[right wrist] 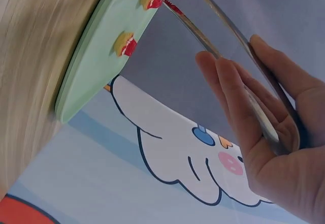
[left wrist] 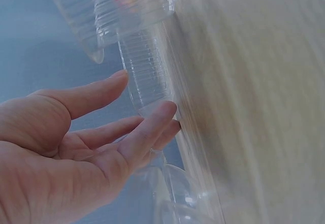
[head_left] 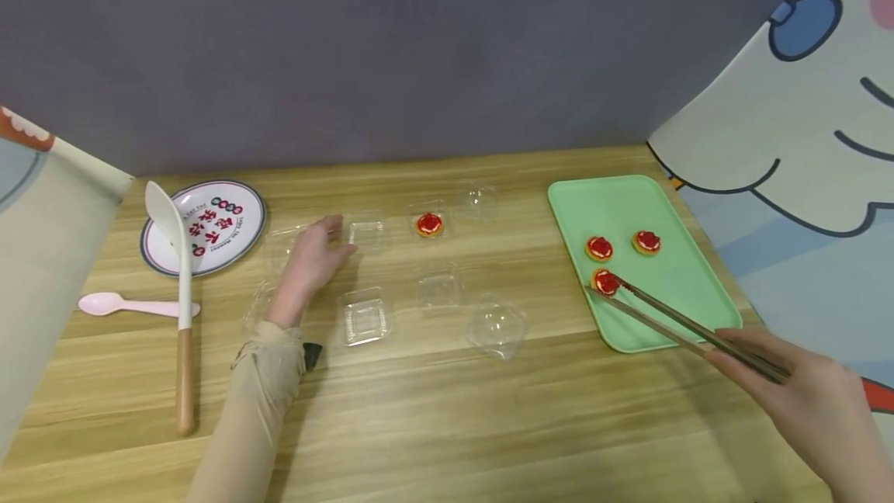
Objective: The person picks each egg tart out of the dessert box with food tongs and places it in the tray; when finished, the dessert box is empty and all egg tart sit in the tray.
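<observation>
My right hand point(head_left: 813, 383) holds long metal tongs point(head_left: 680, 324), their two arms spread apart. The tong tips stand on either side of a small red-topped tart point(head_left: 604, 282) at the left side of a green tray point(head_left: 628, 194). Two more such tarts, one point(head_left: 598, 248) near the first and another point(head_left: 646, 242) to its right, lie on that tray. Over on the left, my left hand point(head_left: 313, 258) reaches among clear plastic boxes, its fingers loosely extended. Its thumb and fingertips come close to one clear box point(left wrist: 144, 69), with no grip on it showing.
Another tart point(head_left: 429, 224) sits in a clear box at the back centre. Several clear boxes and domed lids point(head_left: 497, 327) are spread across the middle. A printed plate point(head_left: 240, 216), a white ladle with a wooden handle point(head_left: 185, 286) and a pink spoon point(head_left: 143, 306) lie left.
</observation>
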The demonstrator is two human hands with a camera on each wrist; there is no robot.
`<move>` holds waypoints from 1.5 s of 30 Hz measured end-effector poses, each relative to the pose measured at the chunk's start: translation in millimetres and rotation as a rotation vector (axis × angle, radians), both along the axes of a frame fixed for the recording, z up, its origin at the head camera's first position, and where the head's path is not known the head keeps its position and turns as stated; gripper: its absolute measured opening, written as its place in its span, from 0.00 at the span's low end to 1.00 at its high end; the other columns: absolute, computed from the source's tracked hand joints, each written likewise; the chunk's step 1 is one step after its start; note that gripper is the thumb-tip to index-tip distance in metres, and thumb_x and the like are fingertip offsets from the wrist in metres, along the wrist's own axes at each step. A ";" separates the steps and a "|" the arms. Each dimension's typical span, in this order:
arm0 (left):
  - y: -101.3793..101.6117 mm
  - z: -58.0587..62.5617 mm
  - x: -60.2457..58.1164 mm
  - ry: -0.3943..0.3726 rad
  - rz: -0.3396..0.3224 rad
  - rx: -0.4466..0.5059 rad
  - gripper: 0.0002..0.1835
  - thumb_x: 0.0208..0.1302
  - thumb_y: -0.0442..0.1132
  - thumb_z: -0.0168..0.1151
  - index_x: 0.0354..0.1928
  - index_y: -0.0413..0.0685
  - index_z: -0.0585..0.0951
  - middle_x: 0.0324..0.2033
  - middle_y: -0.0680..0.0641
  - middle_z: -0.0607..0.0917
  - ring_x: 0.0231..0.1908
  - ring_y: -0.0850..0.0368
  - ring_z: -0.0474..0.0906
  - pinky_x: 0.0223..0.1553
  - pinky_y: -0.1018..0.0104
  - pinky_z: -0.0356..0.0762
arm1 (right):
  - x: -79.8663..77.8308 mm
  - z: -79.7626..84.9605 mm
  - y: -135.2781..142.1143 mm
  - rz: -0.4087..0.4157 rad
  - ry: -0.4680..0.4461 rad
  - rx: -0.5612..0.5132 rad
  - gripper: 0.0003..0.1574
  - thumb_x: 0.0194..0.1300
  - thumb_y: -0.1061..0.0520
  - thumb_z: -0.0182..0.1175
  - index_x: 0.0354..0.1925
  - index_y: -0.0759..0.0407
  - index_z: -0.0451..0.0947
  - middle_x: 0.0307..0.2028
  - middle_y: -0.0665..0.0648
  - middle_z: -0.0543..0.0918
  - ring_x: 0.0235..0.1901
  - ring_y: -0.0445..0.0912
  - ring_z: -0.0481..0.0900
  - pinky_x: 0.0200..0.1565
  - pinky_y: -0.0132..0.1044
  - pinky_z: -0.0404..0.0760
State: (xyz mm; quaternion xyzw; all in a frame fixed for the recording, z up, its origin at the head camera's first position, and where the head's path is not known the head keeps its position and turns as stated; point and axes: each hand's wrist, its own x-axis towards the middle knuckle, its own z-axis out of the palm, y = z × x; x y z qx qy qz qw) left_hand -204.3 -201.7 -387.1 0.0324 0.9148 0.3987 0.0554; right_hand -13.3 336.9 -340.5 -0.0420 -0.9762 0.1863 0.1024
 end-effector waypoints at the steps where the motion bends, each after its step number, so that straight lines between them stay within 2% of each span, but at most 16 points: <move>1: -0.2 -0.2 0.2 -0.002 0.002 0.004 0.34 0.73 0.29 0.65 0.74 0.20 0.63 0.69 0.21 0.71 0.71 0.26 0.69 0.75 0.38 0.65 | 0.7 0.3 1.0 -0.001 -0.003 0.001 0.20 0.61 0.53 0.80 0.49 0.61 0.90 0.40 0.68 0.91 0.28 0.27 0.79 0.23 0.22 0.69; 4: -0.8 1.0 0.7 -0.008 0.004 0.011 0.35 0.73 0.29 0.65 0.75 0.20 0.63 0.70 0.21 0.70 0.71 0.26 0.68 0.75 0.37 0.65 | 1.7 1.6 3.0 -0.017 -0.025 0.003 0.21 0.63 0.52 0.79 0.50 0.62 0.89 0.42 0.69 0.91 0.29 0.31 0.82 0.23 0.23 0.71; 7: -0.9 1.4 0.8 -0.010 0.008 0.011 0.35 0.73 0.29 0.65 0.75 0.20 0.63 0.70 0.21 0.70 0.71 0.26 0.68 0.75 0.38 0.65 | 1.6 2.4 3.1 -0.031 -0.071 0.004 0.23 0.65 0.52 0.78 0.51 0.65 0.88 0.42 0.72 0.90 0.32 0.50 0.89 0.21 0.31 0.78; 9: -1.2 1.5 0.7 -0.012 0.011 0.011 0.35 0.73 0.29 0.65 0.75 0.20 0.63 0.70 0.21 0.70 0.71 0.26 0.68 0.76 0.38 0.65 | 1.5 2.5 2.8 -0.033 -0.102 0.002 0.24 0.66 0.52 0.77 0.52 0.67 0.87 0.42 0.73 0.90 0.34 0.64 0.89 0.21 0.39 0.81; 12: -1.5 1.4 1.0 -0.014 0.013 0.010 0.35 0.73 0.29 0.65 0.75 0.20 0.63 0.70 0.22 0.70 0.71 0.27 0.68 0.76 0.38 0.64 | 2.4 2.3 3.1 -0.038 -0.121 0.009 0.25 0.67 0.50 0.77 0.53 0.67 0.87 0.41 0.72 0.90 0.37 0.69 0.88 0.22 0.45 0.83; 22: -3.6 2.0 1.9 -0.028 0.017 0.015 0.35 0.74 0.29 0.63 0.76 0.21 0.62 0.71 0.22 0.69 0.72 0.27 0.66 0.77 0.38 0.63 | 5.5 2.7 6.1 -0.067 -0.088 0.033 0.24 0.64 0.47 0.78 0.51 0.61 0.90 0.37 0.66 0.91 0.27 0.36 0.83 0.22 0.28 0.70; 27: -2.8 2.0 1.6 -0.025 0.017 0.010 0.35 0.74 0.29 0.64 0.76 0.21 0.62 0.71 0.22 0.70 0.72 0.27 0.67 0.77 0.38 0.62 | 6.4 2.1 5.2 -0.073 -0.082 0.023 0.26 0.63 0.48 0.79 0.52 0.63 0.89 0.39 0.68 0.91 0.25 0.23 0.76 0.22 0.28 0.73; 30: -2.7 1.6 1.2 -0.022 0.016 0.007 0.35 0.74 0.29 0.64 0.75 0.21 0.62 0.71 0.21 0.70 0.72 0.26 0.67 0.77 0.38 0.63 | 7.4 1.1 5.8 -0.095 -0.098 0.007 0.28 0.64 0.47 0.79 0.53 0.65 0.88 0.42 0.70 0.91 0.25 0.23 0.77 0.22 0.28 0.74; 32: -2.5 1.2 0.9 -0.020 0.014 0.005 0.35 0.74 0.29 0.64 0.75 0.21 0.62 0.70 0.21 0.70 0.72 0.26 0.67 0.76 0.38 0.63 | 8.3 0.7 5.8 -0.119 -0.141 -0.018 0.31 0.67 0.46 0.77 0.56 0.68 0.85 0.46 0.73 0.89 0.31 0.37 0.87 0.29 0.34 0.83; 34: -2.1 1.1 0.8 -0.021 0.013 0.009 0.35 0.74 0.29 0.64 0.75 0.21 0.62 0.71 0.21 0.70 0.72 0.26 0.67 0.76 0.38 0.64 | 9.1 -0.2 5.9 -0.152 -0.177 -0.036 0.34 0.69 0.45 0.75 0.59 0.70 0.83 0.48 0.75 0.88 0.40 0.56 0.91 0.37 0.47 0.86; 36: -1.9 0.8 0.8 -0.025 0.014 0.017 0.35 0.74 0.29 0.64 0.76 0.21 0.62 0.71 0.21 0.70 0.72 0.26 0.67 0.77 0.38 0.63 | 9.5 -1.1 5.9 -0.183 -0.202 -0.054 0.35 0.72 0.46 0.72 0.61 0.73 0.80 0.50 0.78 0.86 0.46 0.72 0.86 0.40 0.61 0.84; 38: -1.8 0.6 0.8 -0.028 0.013 0.023 0.35 0.74 0.29 0.64 0.76 0.21 0.62 0.71 0.21 0.69 0.73 0.26 0.66 0.77 0.38 0.63 | 9.6 -2.2 6.0 -0.206 -0.192 -0.065 0.35 0.73 0.48 0.72 0.62 0.75 0.79 0.51 0.79 0.85 0.50 0.79 0.81 0.40 0.67 0.82; 39: -1.8 0.6 1.1 -0.033 0.014 0.029 0.35 0.74 0.29 0.64 0.76 0.21 0.62 0.71 0.22 0.69 0.73 0.27 0.66 0.77 0.38 0.63 | 9.3 -2.3 6.8 -0.214 -0.180 -0.067 0.34 0.72 0.48 0.72 0.62 0.74 0.79 0.51 0.79 0.85 0.47 0.73 0.85 0.41 0.62 0.83; 41: -1.6 0.8 1.5 -0.042 0.018 0.037 0.36 0.74 0.29 0.65 0.77 0.22 0.61 0.72 0.22 0.68 0.73 0.27 0.66 0.77 0.39 0.63 | 8.4 -1.9 7.1 -0.216 -0.145 -0.082 0.32 0.71 0.50 0.74 0.61 0.73 0.81 0.50 0.78 0.86 0.40 0.49 0.91 0.39 0.46 0.88; 43: -1.2 1.4 2.0 -0.049 0.019 0.043 0.37 0.74 0.30 0.65 0.77 0.23 0.60 0.73 0.22 0.67 0.73 0.27 0.65 0.77 0.39 0.64 | 6.6 1.2 4.4 -0.199 -0.115 -0.069 0.31 0.70 0.50 0.74 0.60 0.72 0.82 0.49 0.77 0.86 0.40 0.47 0.89 0.35 0.41 0.86; 45: -0.6 2.8 2.3 -0.053 0.019 0.050 0.38 0.74 0.30 0.65 0.78 0.23 0.59 0.74 0.22 0.66 0.74 0.27 0.65 0.76 0.39 0.64 | 3.9 4.4 1.2 -0.168 -0.080 -0.067 0.29 0.68 0.50 0.76 0.58 0.68 0.84 0.48 0.75 0.88 0.36 0.23 0.79 0.28 0.29 0.78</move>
